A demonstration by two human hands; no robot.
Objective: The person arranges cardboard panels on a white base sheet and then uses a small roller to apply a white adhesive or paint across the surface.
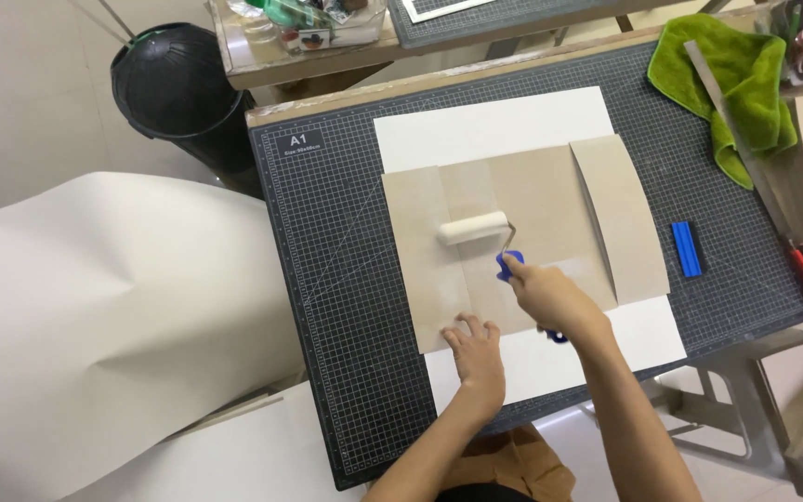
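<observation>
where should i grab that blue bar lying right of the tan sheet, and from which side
Take the blue bar across its two long edges, near the middle, coming straight down from above. It lies flat on the cutting mat, long and narrow, running roughly toward and away from the person, so a pinch across the narrow width looks easiest. Bare mat on both long sides leaves room for fingertips; the tan sheet is close but apart.

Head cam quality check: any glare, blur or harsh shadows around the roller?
Head view: soft, even light, no hard shadows; the roller casts only a faint one on the tan board. Slight motion blur on the right hand; the left hand is sharp. White paper is bright, near clipping. The cutting mat grid stays legible, with mild wide-angle skew.
</observation>
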